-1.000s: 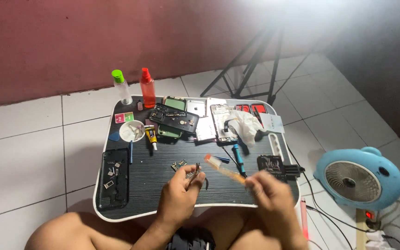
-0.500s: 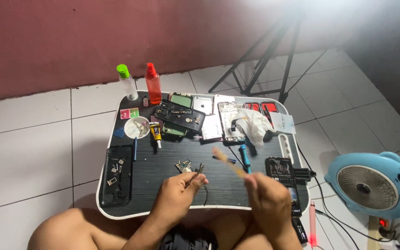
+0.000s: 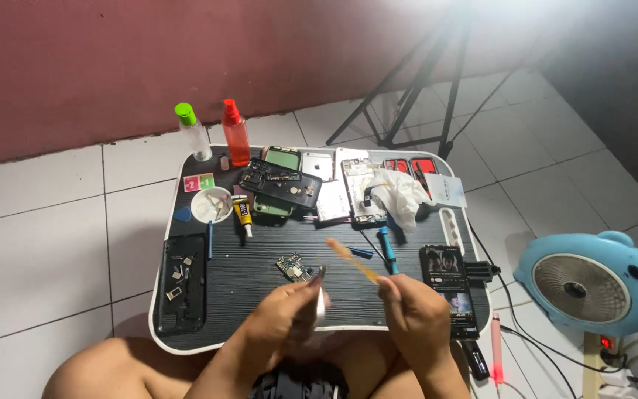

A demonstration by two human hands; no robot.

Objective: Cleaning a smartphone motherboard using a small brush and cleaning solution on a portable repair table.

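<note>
Two hands worked over the near edge of a small black lap table [image 3: 260,288]. The left hand [image 3: 286,319] was closed around a thin tool with a metal tip [image 3: 320,284], whose tip pointed up and away toward a small circuit board [image 3: 297,267] lying just beyond it, near the middle of the table. The right hand [image 3: 413,314] pinched one end of a slim orange stick [image 3: 352,260]; the stick's long axis ran from that hand up and to the left, so its free end hovered above the table just right of the board. The board therefore lay ahead of both hands, nearer the left hand, with the two tools converging on it from either side. A blue-handled screwdriver [image 3: 386,250] lay beside the stick toward the right, and a lit phone [image 3: 448,284] rested at the near right corner. Farther back sat a white dish [image 3: 211,205], a small yellow tube [image 3: 243,214], an opened phone body [image 3: 280,182], and a crumpled white cloth [image 3: 402,193]. A clear bottle with a green cap [image 3: 191,131] and a red spray bottle [image 3: 235,134] stood at the far left corner. A black parts tray [image 3: 181,284] occupied the near left side. On the tiled floor to the right stood a pale blue fan [image 3: 592,279].
</note>
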